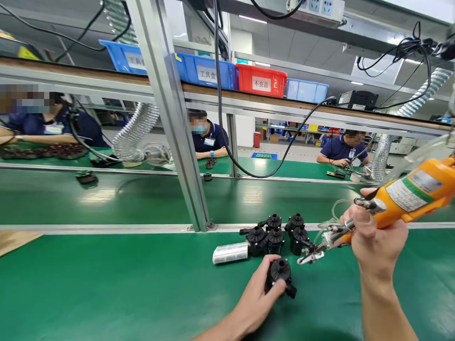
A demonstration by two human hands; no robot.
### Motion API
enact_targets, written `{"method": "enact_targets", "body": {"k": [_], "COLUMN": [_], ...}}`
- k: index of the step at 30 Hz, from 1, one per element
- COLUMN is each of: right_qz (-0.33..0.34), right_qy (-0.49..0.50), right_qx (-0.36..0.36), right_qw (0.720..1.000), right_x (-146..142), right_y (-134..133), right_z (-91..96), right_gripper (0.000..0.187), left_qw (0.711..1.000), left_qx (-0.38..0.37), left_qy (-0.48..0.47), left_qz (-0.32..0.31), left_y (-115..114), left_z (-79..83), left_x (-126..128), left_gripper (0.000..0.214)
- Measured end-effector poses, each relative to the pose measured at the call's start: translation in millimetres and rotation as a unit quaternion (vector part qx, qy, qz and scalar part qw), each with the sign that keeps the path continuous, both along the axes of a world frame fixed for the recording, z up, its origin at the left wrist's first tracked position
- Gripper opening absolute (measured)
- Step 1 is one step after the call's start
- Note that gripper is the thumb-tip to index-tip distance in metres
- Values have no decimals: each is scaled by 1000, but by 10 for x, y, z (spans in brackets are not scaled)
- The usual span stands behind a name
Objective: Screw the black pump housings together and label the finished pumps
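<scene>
My left hand (256, 294) is closed around a small black pump (280, 272), which stands on the green bench mat with its round port facing up. In my right hand (377, 237) is an orange electric screwdriver (414, 189), gripped near its front end. Its metal tip (311, 258) points down and left, a little apart from the held pump and to its upper right. Just behind, several more black pumps (275, 240) stand grouped together. A silvery-white roll of labels or film (230, 253) lies against them on the left.
An aluminium post (170, 113) rises from the bench left of the pumps. A black cable (219, 109) hangs in a loop ahead. The shelf above bears blue bins (208, 71) and a red bin (261, 80). Across the green conveyor surface (142, 194), co-workers (209, 137) sit at a bench.
</scene>
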State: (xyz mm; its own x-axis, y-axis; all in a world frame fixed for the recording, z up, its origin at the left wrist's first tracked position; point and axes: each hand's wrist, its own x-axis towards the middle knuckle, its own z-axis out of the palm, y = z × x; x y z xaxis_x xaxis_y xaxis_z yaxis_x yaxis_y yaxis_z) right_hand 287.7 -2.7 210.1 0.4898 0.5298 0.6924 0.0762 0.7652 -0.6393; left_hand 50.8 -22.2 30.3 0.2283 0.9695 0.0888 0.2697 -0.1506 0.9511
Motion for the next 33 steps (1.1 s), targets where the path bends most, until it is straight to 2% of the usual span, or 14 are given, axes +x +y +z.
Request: {"method": "enact_targets", "body": {"k": [2, 7, 11, 19, 24, 29, 33], "right_qz": [37, 113, 149, 148, 144, 176, 185], "right_qy": [-18, -15, -10, -11, -57, -72, -63], "right_qx": [-25, -53, -70, -92, -91, -124, -129], "right_qw": [999, 992, 986, 985, 984, 974, 972], "right_x": [-20, -217, -350, -456, -592, -752, -774], "right_y": [-31, -35, -26, -101, -103, -91, -95], "right_z": [0, 4, 17, 43, 11, -23, -59], "right_gripper": [48, 53, 57, 59, 46, 47, 48], "left_qw": [1000, 991, 986, 976, 971, 971, 970], "left_qx": [19, -16, -48, -73, -90, -106, -87], "left_qy": [8, -83, -129, -171, -182, -186, -192], "left_qz": [2, -102, -96, -113, -123, -109, -123], "left_y": [33, 93, 75, 64, 55, 52, 50], "left_z": [2, -33, -105, -75, -22, 48, 81], "left_x": [-95, -176, -119, -103, -83, -58, -37], "left_gripper": [50, 71, 70, 61, 57, 61, 55]}}
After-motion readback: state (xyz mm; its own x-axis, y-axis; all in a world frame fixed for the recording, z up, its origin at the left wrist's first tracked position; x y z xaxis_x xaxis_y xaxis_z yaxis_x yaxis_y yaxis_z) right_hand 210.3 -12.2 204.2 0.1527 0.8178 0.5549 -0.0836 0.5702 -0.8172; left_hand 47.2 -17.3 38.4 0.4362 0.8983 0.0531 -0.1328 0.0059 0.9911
